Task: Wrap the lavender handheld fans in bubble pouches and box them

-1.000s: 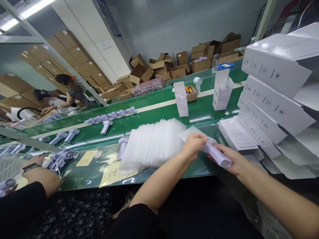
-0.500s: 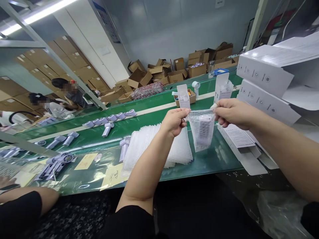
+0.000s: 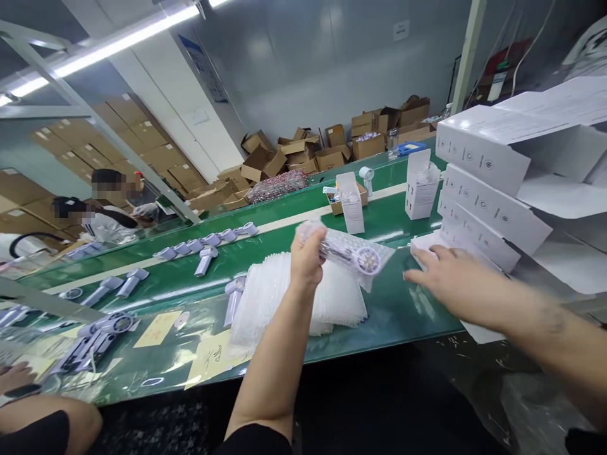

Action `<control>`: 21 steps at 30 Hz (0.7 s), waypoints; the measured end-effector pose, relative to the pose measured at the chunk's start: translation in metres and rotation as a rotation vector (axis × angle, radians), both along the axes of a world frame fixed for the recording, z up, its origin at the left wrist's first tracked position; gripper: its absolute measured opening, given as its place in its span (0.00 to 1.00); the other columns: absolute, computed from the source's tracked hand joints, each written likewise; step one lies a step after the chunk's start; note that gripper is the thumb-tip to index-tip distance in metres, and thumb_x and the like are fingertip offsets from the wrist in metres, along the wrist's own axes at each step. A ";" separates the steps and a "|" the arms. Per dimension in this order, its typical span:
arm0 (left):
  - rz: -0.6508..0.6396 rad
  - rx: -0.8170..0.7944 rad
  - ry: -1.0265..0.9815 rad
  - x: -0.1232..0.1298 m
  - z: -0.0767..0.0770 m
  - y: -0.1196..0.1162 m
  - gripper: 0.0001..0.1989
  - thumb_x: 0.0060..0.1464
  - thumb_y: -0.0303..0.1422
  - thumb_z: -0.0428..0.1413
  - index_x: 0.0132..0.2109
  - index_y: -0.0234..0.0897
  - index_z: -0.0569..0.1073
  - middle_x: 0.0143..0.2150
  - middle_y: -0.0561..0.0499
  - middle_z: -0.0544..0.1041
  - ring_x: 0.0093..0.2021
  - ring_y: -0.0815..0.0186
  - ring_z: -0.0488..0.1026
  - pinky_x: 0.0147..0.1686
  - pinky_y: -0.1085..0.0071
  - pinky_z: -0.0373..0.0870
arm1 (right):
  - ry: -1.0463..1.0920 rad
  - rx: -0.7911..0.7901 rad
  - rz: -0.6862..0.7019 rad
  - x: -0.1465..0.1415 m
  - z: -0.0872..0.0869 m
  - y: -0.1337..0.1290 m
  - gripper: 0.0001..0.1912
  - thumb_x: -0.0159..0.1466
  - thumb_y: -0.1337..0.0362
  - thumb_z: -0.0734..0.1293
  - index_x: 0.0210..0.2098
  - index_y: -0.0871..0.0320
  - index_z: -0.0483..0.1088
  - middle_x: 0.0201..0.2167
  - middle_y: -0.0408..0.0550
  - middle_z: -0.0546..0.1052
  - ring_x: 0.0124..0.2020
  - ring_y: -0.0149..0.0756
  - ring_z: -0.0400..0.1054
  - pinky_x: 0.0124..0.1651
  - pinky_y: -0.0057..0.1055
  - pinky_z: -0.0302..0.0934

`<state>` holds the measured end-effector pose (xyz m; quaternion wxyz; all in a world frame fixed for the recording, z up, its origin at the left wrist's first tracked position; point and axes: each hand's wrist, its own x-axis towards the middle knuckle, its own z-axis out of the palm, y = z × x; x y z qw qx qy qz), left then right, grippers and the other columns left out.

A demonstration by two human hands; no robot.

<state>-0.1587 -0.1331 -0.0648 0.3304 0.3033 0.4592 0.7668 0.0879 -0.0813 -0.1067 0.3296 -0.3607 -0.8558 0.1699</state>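
Observation:
My left hand is closed around one end of a small purple handheld fan inside a clear bubble-wrap bag. The fan's round head points to the right, above the bench. My right hand, somewhat blurred, has its fingers stretched out and apart at the lowest of the stacked white boxes. Whether it touches the cardboard I cannot tell. Below my left hand lies a fanned pile of bubble-wrap bags, with another purple fan beside it.
Two upright white boxes with raised flaps stand on the green bench. Several purple fans lie to the left. A co-worker's arm rests at lower left. Cardboard cartons are heaped at the back.
Both hands held the bag's opening before. My right hand has let go and moved right to the white boxes. My left hand has tipped the bagged fan onto its side.

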 end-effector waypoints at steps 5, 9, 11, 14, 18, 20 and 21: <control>-0.041 -0.029 -0.086 -0.029 0.009 -0.009 0.15 0.38 0.35 0.62 0.32 0.33 0.67 0.21 0.59 0.65 0.16 0.77 0.61 0.11 0.81 0.45 | -0.443 0.155 -0.022 0.009 -0.090 0.018 0.11 0.46 0.69 0.71 0.13 0.55 0.68 0.41 0.55 0.77 0.57 0.63 0.58 0.58 0.69 0.27; -0.065 -0.029 -0.139 -0.029 0.002 -0.014 0.15 0.37 0.34 0.63 0.31 0.33 0.66 0.20 0.60 0.64 0.15 0.78 0.59 0.10 0.80 0.42 | -0.639 0.349 0.179 0.007 -0.059 0.025 0.14 0.47 0.82 0.63 0.20 0.57 0.73 0.31 0.54 0.78 0.55 0.55 0.61 0.60 0.60 0.39; -0.046 0.008 -0.148 -0.027 0.003 -0.016 0.15 0.37 0.34 0.63 0.31 0.33 0.66 0.20 0.60 0.64 0.15 0.78 0.59 0.10 0.80 0.43 | -0.597 0.451 0.247 -0.001 -0.025 0.026 0.17 0.51 0.83 0.60 0.25 0.57 0.74 0.30 0.53 0.77 0.55 0.50 0.61 0.61 0.55 0.40; -0.018 0.076 -0.196 -0.020 0.014 -0.018 0.15 0.38 0.36 0.63 0.32 0.34 0.67 0.22 0.59 0.66 0.16 0.78 0.62 0.10 0.80 0.44 | -0.511 0.483 0.191 -0.018 0.016 0.032 0.19 0.57 0.79 0.58 0.39 0.57 0.74 0.34 0.52 0.77 0.46 0.45 0.67 0.52 0.44 0.57; 0.000 0.154 -0.266 0.000 0.029 -0.013 0.16 0.39 0.39 0.63 0.32 0.34 0.66 0.22 0.59 0.67 0.16 0.78 0.62 0.11 0.80 0.45 | -0.299 0.348 0.006 -0.034 0.022 0.045 0.21 0.63 0.69 0.57 0.54 0.55 0.65 0.36 0.52 0.76 0.35 0.43 0.70 0.32 0.33 0.63; 0.007 0.196 -0.224 0.014 0.031 -0.006 0.17 0.39 0.39 0.63 0.31 0.34 0.66 0.22 0.60 0.66 0.16 0.78 0.61 0.12 0.81 0.46 | -0.139 0.299 0.027 -0.040 0.009 0.051 0.18 0.63 0.68 0.57 0.51 0.53 0.68 0.39 0.52 0.75 0.38 0.42 0.70 0.34 0.34 0.64; 0.016 0.215 -0.175 0.021 0.030 -0.001 0.17 0.39 0.39 0.63 0.32 0.34 0.66 0.22 0.60 0.66 0.16 0.78 0.61 0.12 0.81 0.48 | -0.058 0.278 0.059 -0.041 0.002 0.052 0.16 0.62 0.69 0.58 0.47 0.53 0.70 0.40 0.51 0.75 0.39 0.41 0.70 0.37 0.34 0.65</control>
